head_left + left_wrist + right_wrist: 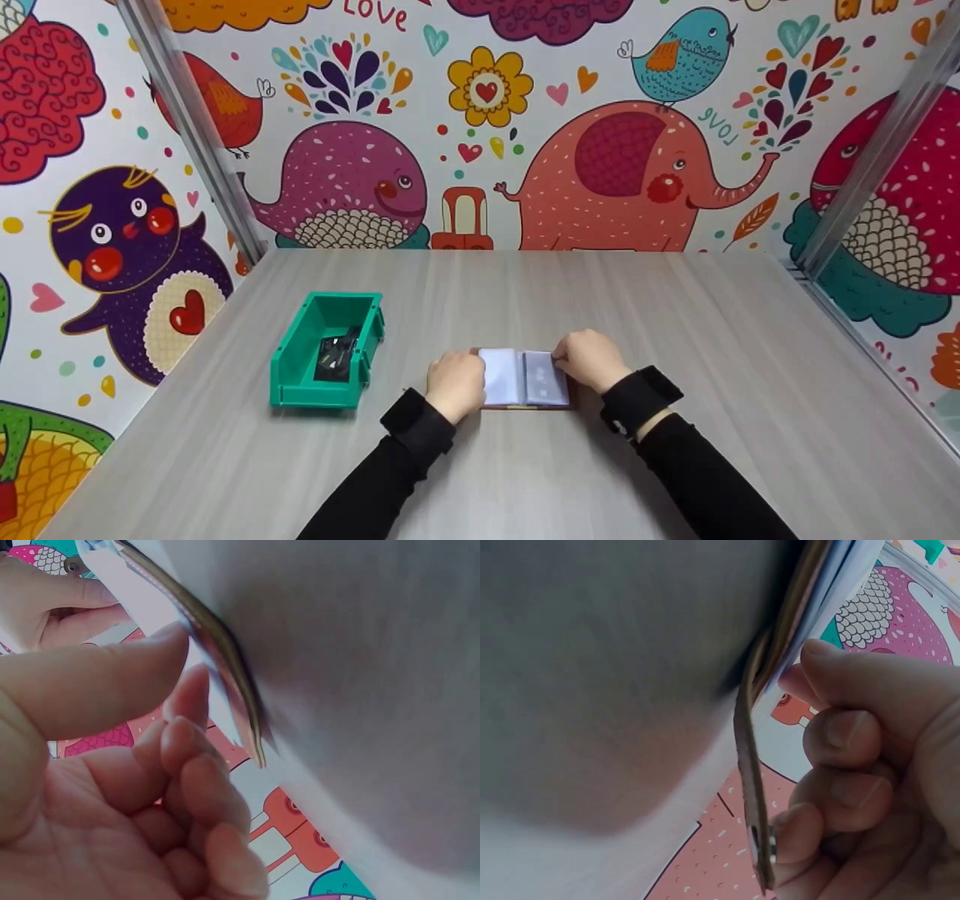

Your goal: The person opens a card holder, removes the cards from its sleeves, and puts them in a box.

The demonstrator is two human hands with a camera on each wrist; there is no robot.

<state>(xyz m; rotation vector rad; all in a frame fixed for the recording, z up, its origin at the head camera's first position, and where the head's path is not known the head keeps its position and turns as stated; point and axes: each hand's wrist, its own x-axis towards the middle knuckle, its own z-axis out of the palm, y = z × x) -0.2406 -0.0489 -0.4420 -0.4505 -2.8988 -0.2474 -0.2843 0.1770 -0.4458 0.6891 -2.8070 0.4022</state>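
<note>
A small card holder (501, 377) lies spread on the table, with clear plastic sleeves (547, 381) inside a thin brown cover. My left hand (457, 382) holds its left edge. Up close, the left thumb (142, 667) lies against the inner side, and the other fingers are curled beside it. At the right edge, my right hand (595, 361) pinches a sleeve's border between thumb and index finger. Its remaining fingers are curled next to a brown strap (746, 742) with a metal snap (772, 846), which sticks out from the cover.
Left of the hands stands a green plastic bin (292, 367), its low front toward me. Inside it lies a dark, shiny flat packet (335, 356). Printed wall panels (480, 150) with metal posts (191, 127) border the table at the back and sides.
</note>
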